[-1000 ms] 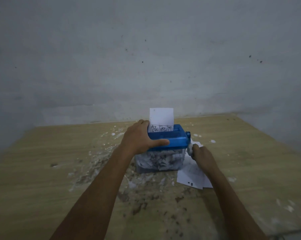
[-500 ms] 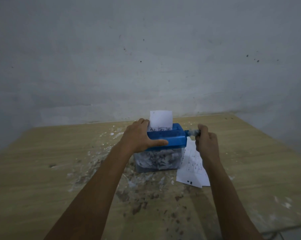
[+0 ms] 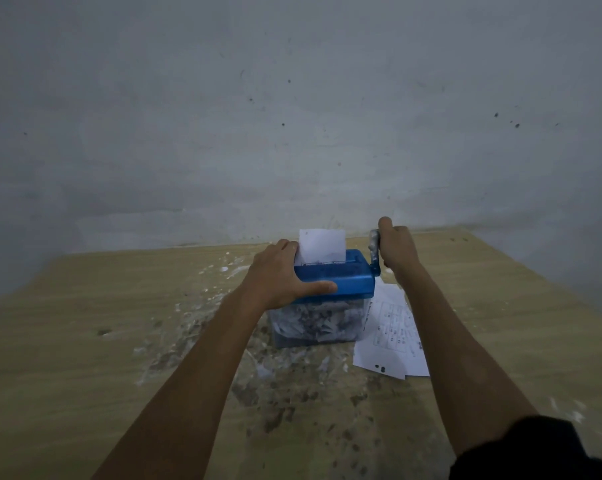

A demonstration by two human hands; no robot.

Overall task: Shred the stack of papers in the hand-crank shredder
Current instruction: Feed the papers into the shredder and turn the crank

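Your left hand (image 3: 278,275) clamps the blue shredder (image 3: 341,280) at mid-table while your right hand (image 3: 396,249) grips the crank (image 3: 375,251) raised on its right side, the sheet (image 3: 322,249) upright in the slot between them

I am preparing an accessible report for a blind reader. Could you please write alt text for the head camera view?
A person's left hand steadies a blue shredder on a wooden table while the right hand grips its crank. A white sheet stands in the slot. More printed papers lie to the right, scraps in front.
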